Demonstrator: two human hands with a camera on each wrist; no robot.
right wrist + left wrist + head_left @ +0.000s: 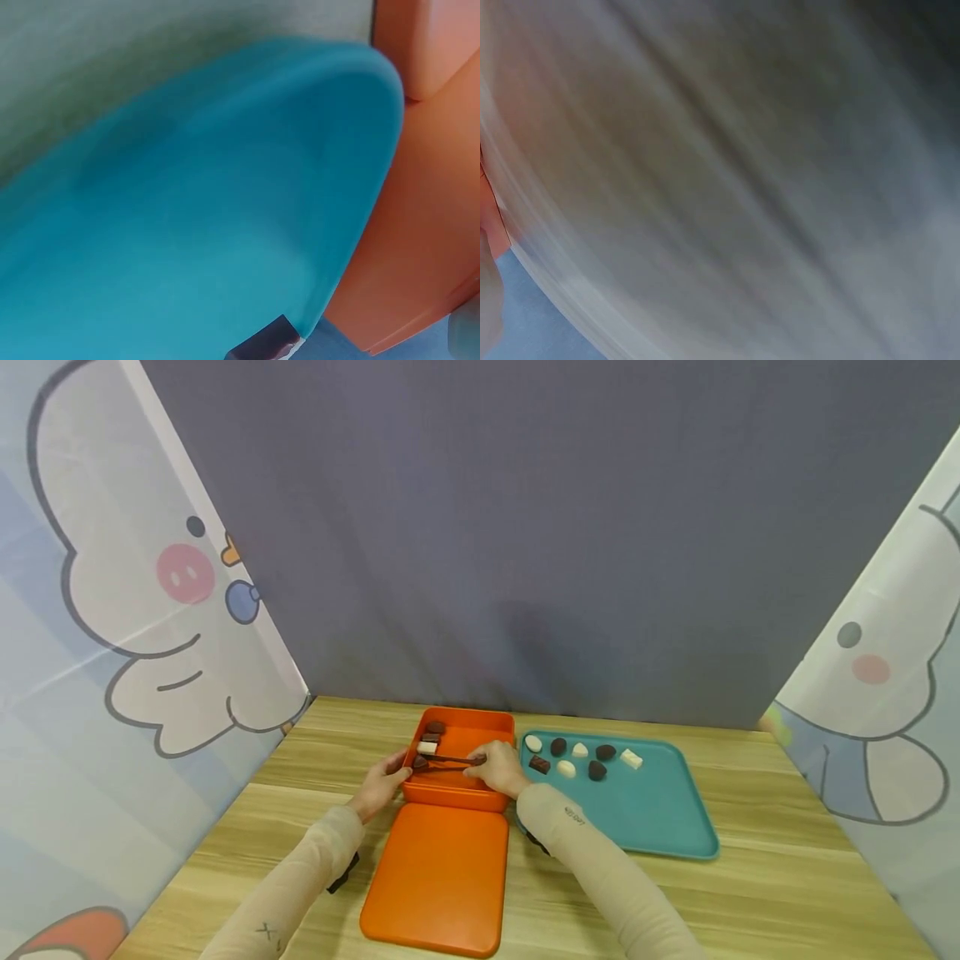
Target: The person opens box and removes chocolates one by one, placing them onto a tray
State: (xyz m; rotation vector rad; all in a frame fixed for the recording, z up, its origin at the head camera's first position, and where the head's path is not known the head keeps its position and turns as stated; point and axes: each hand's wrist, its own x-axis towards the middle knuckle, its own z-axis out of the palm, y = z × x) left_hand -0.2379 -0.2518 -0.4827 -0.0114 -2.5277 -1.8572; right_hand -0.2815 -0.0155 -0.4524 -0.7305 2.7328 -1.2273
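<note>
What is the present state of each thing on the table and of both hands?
Orange box: open, partly filled along its left side
Orange lid: off, lying flat before the box
Blue tray: holding eight chocolates
Dark tongs: spread, tips inside the box
Right hand: holding the tongs
Left hand: touching the box's left side

left sleeve [300,877]: "x" mark [266,931]; right sleeve [611,870]: lettering [575,816] illegible.

There are 12 chocolates [597,771], 1 tray [645,802], 1 box [459,797], 1 lid [442,877], 1 tongs [447,759].
</note>
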